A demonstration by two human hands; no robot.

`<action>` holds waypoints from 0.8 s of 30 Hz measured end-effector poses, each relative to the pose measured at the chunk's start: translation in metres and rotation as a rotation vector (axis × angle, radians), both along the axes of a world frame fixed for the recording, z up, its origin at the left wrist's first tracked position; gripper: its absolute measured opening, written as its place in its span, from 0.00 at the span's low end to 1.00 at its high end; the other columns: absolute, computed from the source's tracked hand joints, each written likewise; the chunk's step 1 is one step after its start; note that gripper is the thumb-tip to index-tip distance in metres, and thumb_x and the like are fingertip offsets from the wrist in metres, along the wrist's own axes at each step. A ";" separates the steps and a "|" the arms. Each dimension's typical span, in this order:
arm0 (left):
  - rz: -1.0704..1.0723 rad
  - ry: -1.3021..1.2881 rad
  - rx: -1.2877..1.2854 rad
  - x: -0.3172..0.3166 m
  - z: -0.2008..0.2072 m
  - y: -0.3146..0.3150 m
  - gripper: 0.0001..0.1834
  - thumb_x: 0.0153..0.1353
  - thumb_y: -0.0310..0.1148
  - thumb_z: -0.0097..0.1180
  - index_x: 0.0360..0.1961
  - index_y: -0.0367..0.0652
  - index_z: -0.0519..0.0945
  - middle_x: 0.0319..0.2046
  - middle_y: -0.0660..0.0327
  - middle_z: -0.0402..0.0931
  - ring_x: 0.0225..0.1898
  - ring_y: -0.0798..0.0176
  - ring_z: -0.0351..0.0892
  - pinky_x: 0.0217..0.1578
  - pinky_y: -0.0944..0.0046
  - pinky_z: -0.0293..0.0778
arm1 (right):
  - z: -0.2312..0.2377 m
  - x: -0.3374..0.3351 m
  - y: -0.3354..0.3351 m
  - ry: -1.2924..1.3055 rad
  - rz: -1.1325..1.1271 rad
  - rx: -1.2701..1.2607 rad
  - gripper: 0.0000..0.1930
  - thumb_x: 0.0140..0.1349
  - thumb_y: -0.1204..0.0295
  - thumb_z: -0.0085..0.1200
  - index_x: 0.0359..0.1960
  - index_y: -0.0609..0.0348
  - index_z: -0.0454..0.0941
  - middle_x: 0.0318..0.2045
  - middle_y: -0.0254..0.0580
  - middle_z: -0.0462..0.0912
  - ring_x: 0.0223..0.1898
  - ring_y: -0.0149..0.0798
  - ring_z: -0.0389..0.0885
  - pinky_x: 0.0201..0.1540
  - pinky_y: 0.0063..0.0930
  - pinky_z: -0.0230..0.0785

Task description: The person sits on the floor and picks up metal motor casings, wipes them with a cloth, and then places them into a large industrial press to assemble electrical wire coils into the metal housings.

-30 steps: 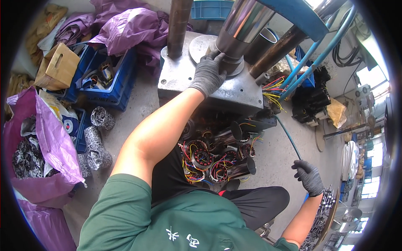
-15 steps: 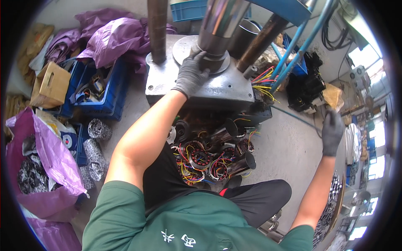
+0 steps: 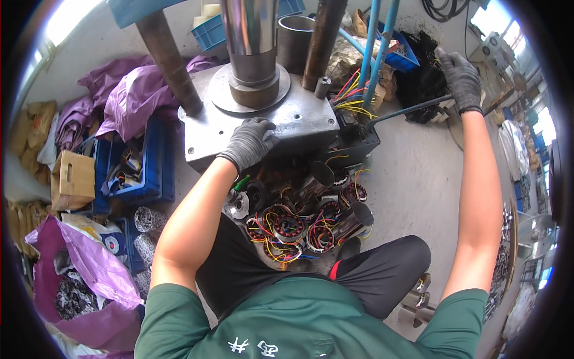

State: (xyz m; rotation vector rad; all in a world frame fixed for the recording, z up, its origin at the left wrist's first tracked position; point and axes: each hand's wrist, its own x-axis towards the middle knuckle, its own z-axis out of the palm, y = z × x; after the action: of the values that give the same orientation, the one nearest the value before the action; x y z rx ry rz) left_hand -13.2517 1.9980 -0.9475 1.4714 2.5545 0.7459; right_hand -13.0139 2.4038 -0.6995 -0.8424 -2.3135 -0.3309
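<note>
My left hand (image 3: 250, 143), in a grey glove, rests on the front edge of a steel press bed (image 3: 200, 128), its bent fingers lying on the metal and holding nothing. Behind it a shiny steel cylinder (image 3: 251, 36) stands upright on a darker ring (image 3: 255, 96), which sits on a round plate (image 3: 218, 96). At the far right my other gloved hand, my right hand (image 3: 461, 81), is raised with its fingers reaching up past a thin blue rod (image 3: 412, 109). The rod meets that hand near the palm; whether they touch is unclear.
Wound motor stators (image 3: 288, 225) with coloured wires lie below the bed, beside metal sleeves (image 3: 359, 216). Blue crates (image 3: 158, 170), a cardboard box (image 3: 73, 180) and purple sacks (image 3: 98, 254) stand at left. Dark posts (image 3: 170, 66) flank the cylinder; blue pipes (image 3: 382, 45) rise beyond.
My left hand has come off the cylinder's base and back to the bed's front edge. My right hand has risen, and the blue rod now slants upward instead of downward. The view has shifted.
</note>
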 end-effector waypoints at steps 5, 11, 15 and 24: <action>-0.123 0.039 -0.019 0.022 0.007 0.023 0.20 0.61 0.39 0.64 0.52 0.42 0.82 0.55 0.49 0.78 0.59 0.44 0.74 0.62 0.50 0.70 | 0.002 0.004 -0.003 -0.072 -0.126 -0.054 0.25 0.67 0.44 0.50 0.42 0.54 0.83 0.41 0.56 0.84 0.47 0.56 0.82 0.51 0.47 0.73; -0.246 0.079 -0.064 0.040 0.006 0.033 0.22 0.60 0.40 0.64 0.54 0.43 0.81 0.55 0.49 0.77 0.60 0.43 0.73 0.63 0.50 0.68 | 0.001 0.003 -0.009 -0.066 -0.147 0.002 0.23 0.68 0.46 0.48 0.41 0.54 0.82 0.40 0.52 0.85 0.46 0.54 0.83 0.51 0.46 0.73; -0.253 0.069 -0.109 0.049 0.009 0.040 0.22 0.59 0.41 0.64 0.54 0.44 0.81 0.55 0.50 0.77 0.59 0.42 0.73 0.63 0.48 0.67 | 0.000 0.007 -0.009 -0.049 -0.149 -0.045 0.23 0.69 0.47 0.48 0.40 0.53 0.82 0.40 0.50 0.85 0.46 0.53 0.83 0.51 0.45 0.73; -0.262 0.083 -0.091 0.046 0.008 0.038 0.22 0.58 0.40 0.64 0.53 0.44 0.82 0.53 0.49 0.78 0.58 0.42 0.73 0.62 0.47 0.67 | 0.001 0.002 -0.010 -0.040 -0.151 -0.069 0.21 0.69 0.48 0.47 0.40 0.52 0.81 0.42 0.52 0.85 0.47 0.55 0.82 0.52 0.48 0.73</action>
State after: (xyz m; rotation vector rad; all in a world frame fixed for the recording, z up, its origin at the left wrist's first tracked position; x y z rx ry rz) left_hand -13.2056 2.0357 -0.9396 1.7928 2.3492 0.5357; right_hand -13.0117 2.3941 -0.6981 -1.0565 -2.3146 -0.3378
